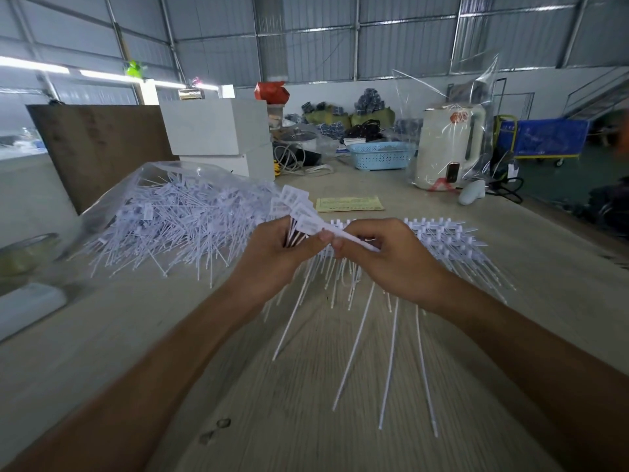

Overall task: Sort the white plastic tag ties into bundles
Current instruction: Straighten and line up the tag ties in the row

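The left hand [272, 253] has its fingers [321, 237] curled shut around a small bundle of white plastic tag ties [296, 212], whose flat rectangular label heads fan out just above the thumb while their thin tails drop below the palm toward the pale wood-grain counter [136, 335]. The right hand [384, 257] meets it from the other side, thumb and forefinger pinched together on a single white tie [354, 238] that lies across both sets of fingertips, so the two hands touch at that strip. Beyond and to the left of the left fingers lies a loose heap of white plastic ties [170, 219] spilling from a clear plastic bag [153, 172]. Behind and to the right of the right fingers, a neat row of white ties [452, 236] rests on the counter with heads lined up and tails pointing toward the person. Several long tails [391, 352] hang or lie below both hands; I cannot tell which are held. Well beyond the fingers sit a yellow paper slip [350, 203], a light blue perforated plastic basket [381, 156] and a cream-coloured electric kettle [449, 144] under clear film.
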`<action>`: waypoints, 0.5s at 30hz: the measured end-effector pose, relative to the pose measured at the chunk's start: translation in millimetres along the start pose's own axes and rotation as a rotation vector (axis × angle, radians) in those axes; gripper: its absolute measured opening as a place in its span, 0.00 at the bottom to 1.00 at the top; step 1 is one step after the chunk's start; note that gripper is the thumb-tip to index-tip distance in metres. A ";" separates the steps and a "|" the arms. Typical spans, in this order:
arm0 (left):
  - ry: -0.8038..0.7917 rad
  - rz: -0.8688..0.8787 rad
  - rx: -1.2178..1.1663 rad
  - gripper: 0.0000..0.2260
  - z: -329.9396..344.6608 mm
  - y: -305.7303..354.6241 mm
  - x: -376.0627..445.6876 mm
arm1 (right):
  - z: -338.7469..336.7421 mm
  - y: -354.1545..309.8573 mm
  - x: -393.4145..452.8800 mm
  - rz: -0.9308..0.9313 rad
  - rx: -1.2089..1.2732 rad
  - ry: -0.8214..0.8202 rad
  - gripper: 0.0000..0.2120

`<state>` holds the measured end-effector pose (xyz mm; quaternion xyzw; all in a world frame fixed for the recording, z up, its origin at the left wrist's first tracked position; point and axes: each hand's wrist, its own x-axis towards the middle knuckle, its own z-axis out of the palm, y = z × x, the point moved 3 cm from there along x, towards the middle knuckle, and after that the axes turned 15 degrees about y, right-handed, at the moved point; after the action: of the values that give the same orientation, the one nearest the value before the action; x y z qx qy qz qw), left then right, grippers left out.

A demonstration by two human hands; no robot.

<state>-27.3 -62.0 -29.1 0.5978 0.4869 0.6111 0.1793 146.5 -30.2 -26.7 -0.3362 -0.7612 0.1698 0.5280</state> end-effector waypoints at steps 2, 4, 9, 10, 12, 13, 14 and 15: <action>-0.019 -0.024 -0.002 0.13 -2.5 -0.8 1.1 | -2.4 -1.3 1.3 -0.020 -0.008 -0.024 0.12; -0.041 -0.031 0.033 0.15 -2.8 -0.7 1.5 | -7.5 -3.9 3.0 -0.114 -0.080 -0.027 0.12; -0.105 0.028 0.084 0.18 5.5 9.1 -3.0 | -17.5 -9.8 6.2 -0.349 -0.342 -0.003 0.11; -0.102 0.017 0.050 0.20 6.0 10.6 -4.2 | -19.3 -10.1 6.6 -0.346 -0.354 0.007 0.11; -0.091 -0.040 -0.020 0.20 6.8 10.9 -5.6 | -22.2 -12.7 8.8 -0.323 -0.332 0.001 0.11; -0.078 -0.070 -0.047 0.19 7.3 10.7 -5.4 | -23.3 -14.9 10.6 -0.314 -0.302 -0.013 0.10; -0.067 -0.089 -0.063 0.18 7.9 11.1 -5.2 | -24.5 -17.5 12.7 -0.309 -0.270 -0.029 0.09; -0.065 -0.087 -0.070 0.16 8.1 11.5 -4.6 | -26.6 -20.2 15.0 -0.297 -0.237 -0.048 0.09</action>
<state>-14.8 -67.9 -23.8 0.5889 0.4848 0.5996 0.2422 161.0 -36.9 6.3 -0.2757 -0.8295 0.0071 0.4856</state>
